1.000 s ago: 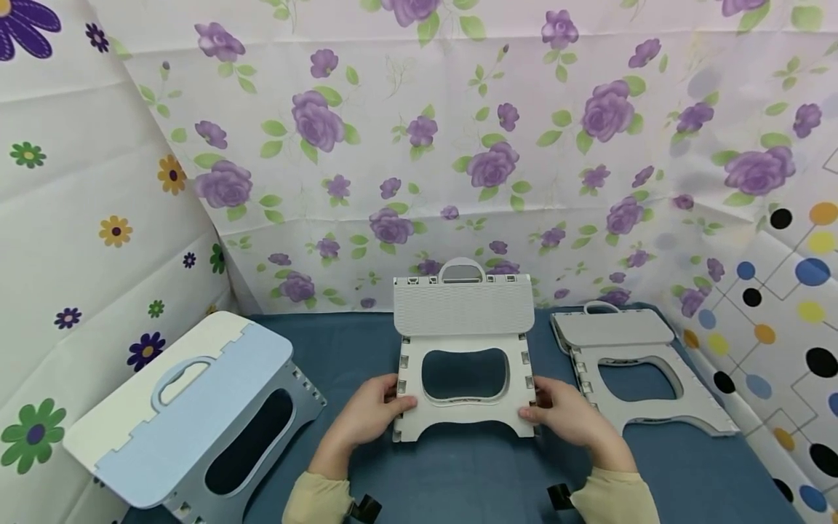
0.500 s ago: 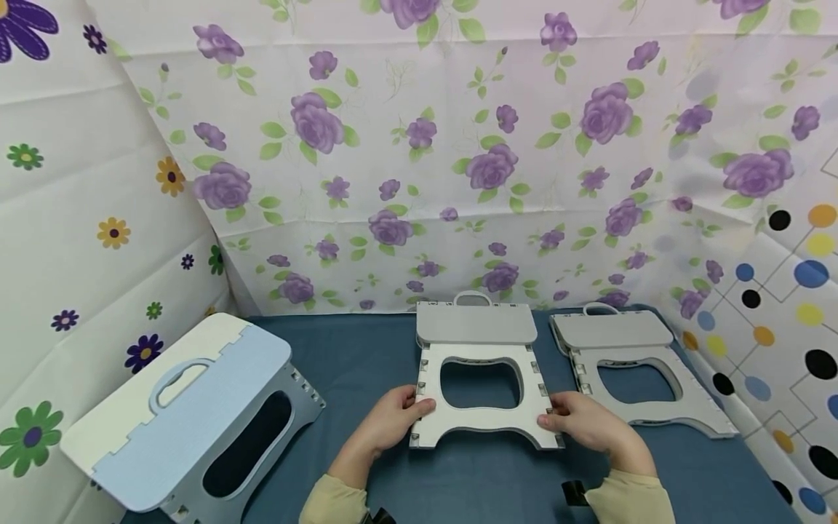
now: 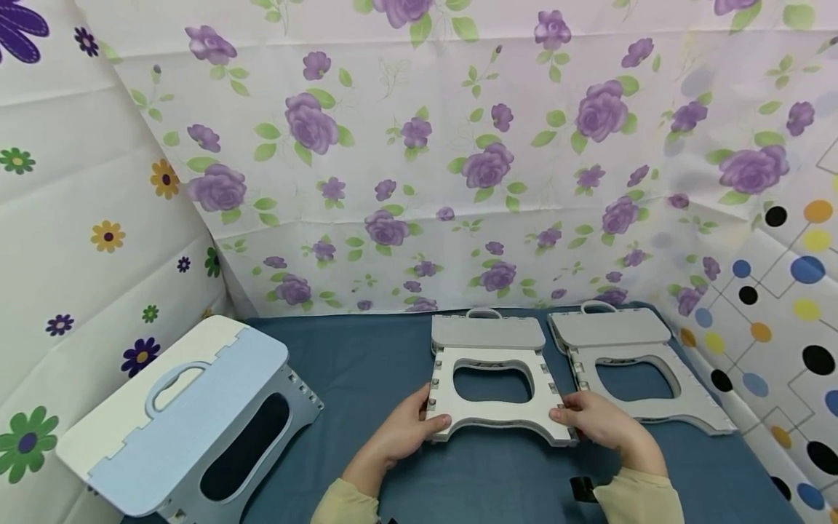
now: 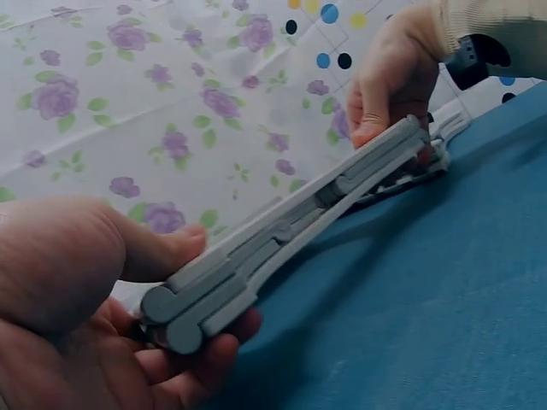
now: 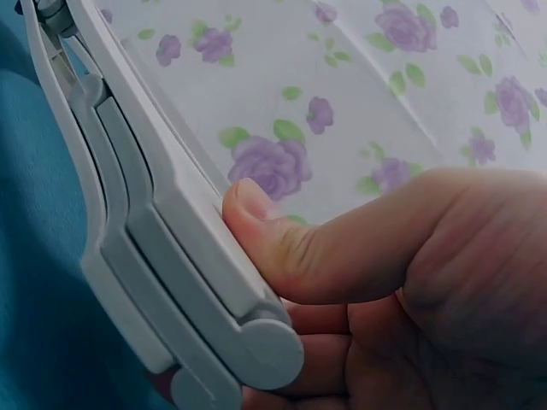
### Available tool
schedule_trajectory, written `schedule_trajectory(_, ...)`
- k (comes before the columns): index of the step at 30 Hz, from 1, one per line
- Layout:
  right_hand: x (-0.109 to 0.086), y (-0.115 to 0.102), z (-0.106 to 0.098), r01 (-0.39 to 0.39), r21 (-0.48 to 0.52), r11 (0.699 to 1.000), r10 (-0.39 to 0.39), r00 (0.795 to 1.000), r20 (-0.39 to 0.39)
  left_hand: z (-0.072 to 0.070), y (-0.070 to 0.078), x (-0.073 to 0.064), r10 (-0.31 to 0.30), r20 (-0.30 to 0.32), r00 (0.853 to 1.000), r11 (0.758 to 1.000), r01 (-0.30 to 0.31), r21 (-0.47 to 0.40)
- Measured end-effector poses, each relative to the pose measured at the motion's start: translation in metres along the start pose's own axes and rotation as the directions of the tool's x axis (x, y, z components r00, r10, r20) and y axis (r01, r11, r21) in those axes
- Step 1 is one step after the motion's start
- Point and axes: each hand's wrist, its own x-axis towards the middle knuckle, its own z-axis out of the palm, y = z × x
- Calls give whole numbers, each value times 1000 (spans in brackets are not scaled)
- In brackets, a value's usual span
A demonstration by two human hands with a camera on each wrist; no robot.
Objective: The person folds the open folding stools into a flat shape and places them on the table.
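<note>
Both hands grip a folded white-and-grey folding stool (image 3: 491,416) by its two near corners. My left hand (image 3: 409,426) pinches the left corner, thumb on the upper face and fingers curled underneath, as the left wrist view shows. On the opposite corner my right hand (image 3: 609,422) has the same hold, its thumb (image 5: 299,248) lying along the top face in the right wrist view. The stool's near edge is raised over the blue cloth, and its handle (image 3: 483,313) points to the back. Close by on the right lies a second folded stool (image 3: 612,331), also white and grey.
An unfolded stool (image 3: 190,415) with a light blue and cream top stands at the left. Blue cloth (image 3: 340,364) covers the table. A flowered curtain (image 3: 366,182) hangs behind, and a dotted sheet (image 3: 785,327) borders the right side.
Both hands have carried the folded stool to the right, towards the other folded one. Its far end has tipped down from a more upright tilt.
</note>
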Motion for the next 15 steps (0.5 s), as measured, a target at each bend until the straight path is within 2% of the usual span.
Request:
schedule_trajectory(8,-2,5,-6,-18,30,999,18,1000,-17,10,-4,4,60,-16,998,994,-61,-90)
schedule_trajectory(15,-3,9,-8,-14,52,999,14,1000,-8,16,-4,3,67,-32,997,994,-70,-86)
